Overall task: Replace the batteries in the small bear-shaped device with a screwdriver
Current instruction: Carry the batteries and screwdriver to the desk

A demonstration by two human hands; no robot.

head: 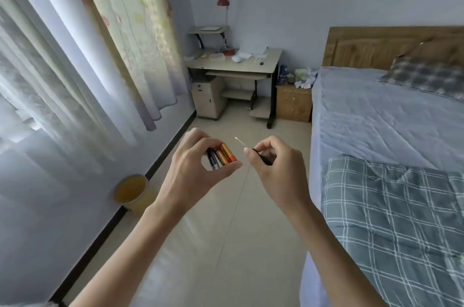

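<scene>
Over the bedroom floor (226, 244) at frame centre, the left hand (200, 163) is pinching batteries (222, 157) together while the right hand (273, 166) is gripping the screwdriver (253, 152), both kept ready.

Batteries (222, 157) in left hand (198, 168): two orange-and-gold, one dark blue-black with white end; screwdriver (253, 150) in right hand (276, 163): black handle, silvery shaft. Bed sheet (364, 115) pale blue; quilt (391, 218) grey-green with white plaid lines; pillow (424, 75) grey-white check; headboard (371, 45) brown woodgrain. Curtain (120, 30) cream with pink and yellow flowers; bin (130, 189) yellow-orange; lamp (223, 2) red; floor (226, 231) beige tile.
</scene>
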